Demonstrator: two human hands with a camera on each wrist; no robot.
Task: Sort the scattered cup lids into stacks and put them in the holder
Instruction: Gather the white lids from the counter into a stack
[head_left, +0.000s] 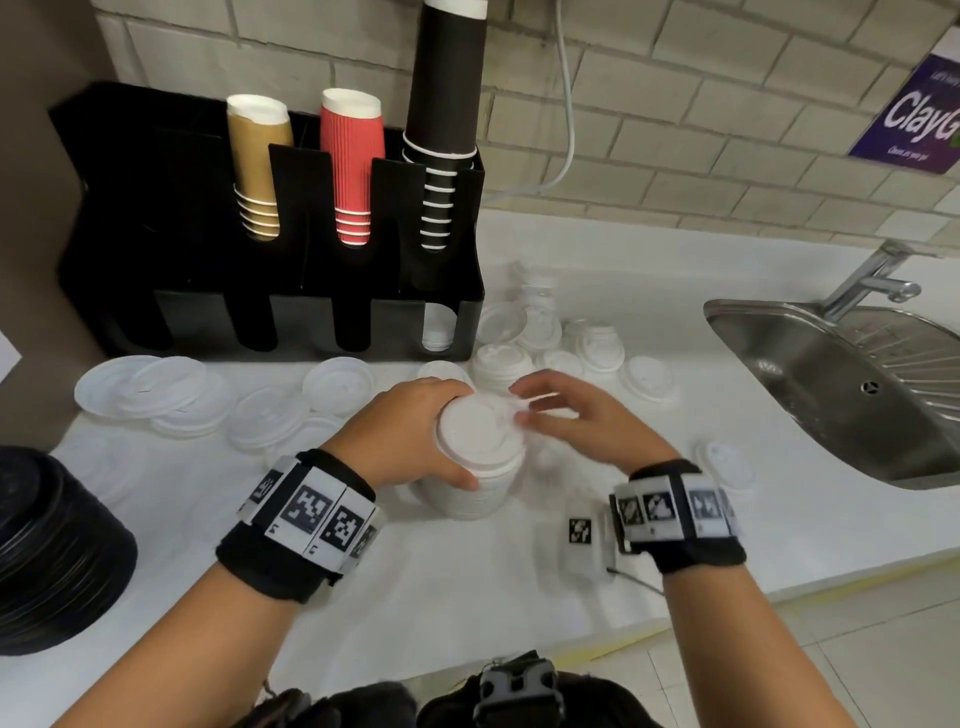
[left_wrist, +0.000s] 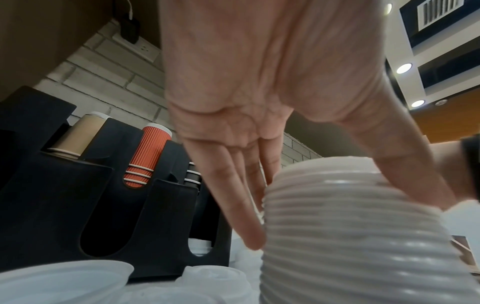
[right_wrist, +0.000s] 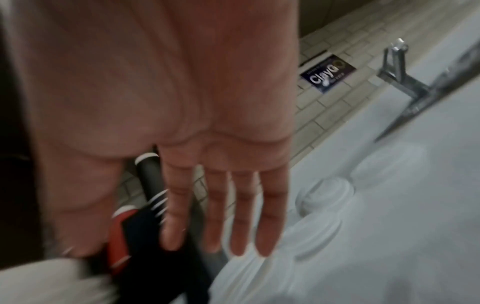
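Nearest the person, at the left edge of the white surface (head_left: 467, 587), sits a pile of black round lids (head_left: 49, 545). In the middle, the left hand (head_left: 410, 431) grips a tall stack of white ribbed plastic cup lids (head_left: 475, 467) that stands on the surface, thumb on the near side and fingers (left_wrist: 241, 207) down the far side. The right hand (head_left: 576, 415) hovers just beside the stack's top with fingers straight and spread, holding nothing; the right wrist view is blurred. A small white device with a square marker (head_left: 584, 540) lies near the right wrist. Beyond the hands, loose white and clear cup lids (head_left: 550, 343) lie scattered, some flat wide ones (head_left: 150, 389) to the left. Behind them stands the black slotted holder (head_left: 130, 223), with gold paper cups (head_left: 257, 161), red ribbed cups (head_left: 353, 161) and black cups (head_left: 441, 124) in its rear slots, and a few white lids in its rightmost front slot. A steel sink (head_left: 831, 384) and tap (head_left: 872, 280) are at the right
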